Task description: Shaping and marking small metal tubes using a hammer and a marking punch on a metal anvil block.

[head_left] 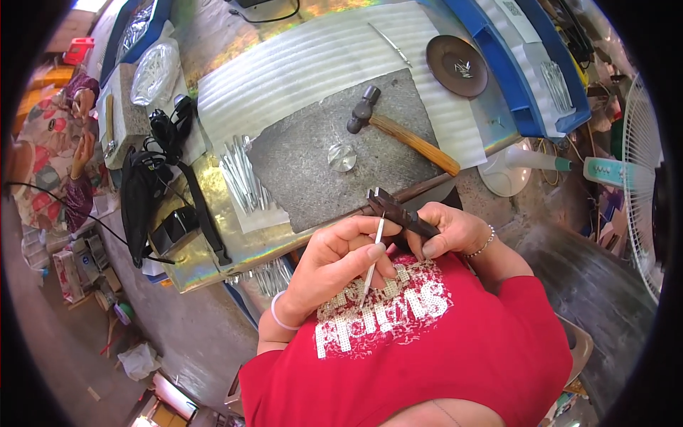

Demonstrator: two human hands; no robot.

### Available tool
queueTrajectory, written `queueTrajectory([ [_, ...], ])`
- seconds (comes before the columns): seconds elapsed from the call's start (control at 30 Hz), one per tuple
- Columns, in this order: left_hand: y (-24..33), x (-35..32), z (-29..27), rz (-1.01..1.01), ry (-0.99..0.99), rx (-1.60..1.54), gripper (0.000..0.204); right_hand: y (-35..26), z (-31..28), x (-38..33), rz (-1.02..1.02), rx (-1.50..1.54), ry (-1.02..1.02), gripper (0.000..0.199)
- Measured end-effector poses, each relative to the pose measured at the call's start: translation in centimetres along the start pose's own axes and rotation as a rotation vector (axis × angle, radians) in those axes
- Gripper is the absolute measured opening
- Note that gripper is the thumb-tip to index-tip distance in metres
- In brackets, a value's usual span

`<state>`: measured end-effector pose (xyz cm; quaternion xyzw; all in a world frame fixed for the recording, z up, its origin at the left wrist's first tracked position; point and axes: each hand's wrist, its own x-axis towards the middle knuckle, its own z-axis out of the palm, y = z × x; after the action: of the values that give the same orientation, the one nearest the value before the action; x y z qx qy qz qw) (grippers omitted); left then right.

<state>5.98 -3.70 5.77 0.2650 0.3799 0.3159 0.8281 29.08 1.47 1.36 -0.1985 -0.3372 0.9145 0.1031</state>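
Note:
My left hand pinches a thin silver-white rod between thumb and fingers. The rod slants, its upper end close to the dark tool. My right hand grips a dark, plier-like tool with a blocky head. I cannot tell whether the rod touches it. Both hands are at the table's near edge, in front of my red shirt. Beyond them lies a grey stone slab bearing a shiny metal disc and a hammer with a wooden handle.
Left of the slab lie several silver rods and a black strapped bag. White foam sheet extends behind. Small metal pieces rest in a brown dish. Blue trays and a fan stand right. Another person sits far left.

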Motion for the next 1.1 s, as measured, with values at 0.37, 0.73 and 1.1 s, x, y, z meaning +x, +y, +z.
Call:
queueTrajectory([
  [0.37,0.3,0.3,0.4,-0.01,0.025,-0.023,0.029,-0.1,-0.4,0.5,-0.206,-0.299,-0.017,0.018],
  [0.73,0.4,0.6,0.4,-0.026,0.095,0.048,0.029,0.8,-0.1,0.7,-0.417,-0.737,0.238,0.019],
  [1.1,-1.1,0.2,-1.1,-0.042,0.072,0.18,0.029,2.9,1.4,0.0,-0.148,-0.379,0.406,0.034],
])
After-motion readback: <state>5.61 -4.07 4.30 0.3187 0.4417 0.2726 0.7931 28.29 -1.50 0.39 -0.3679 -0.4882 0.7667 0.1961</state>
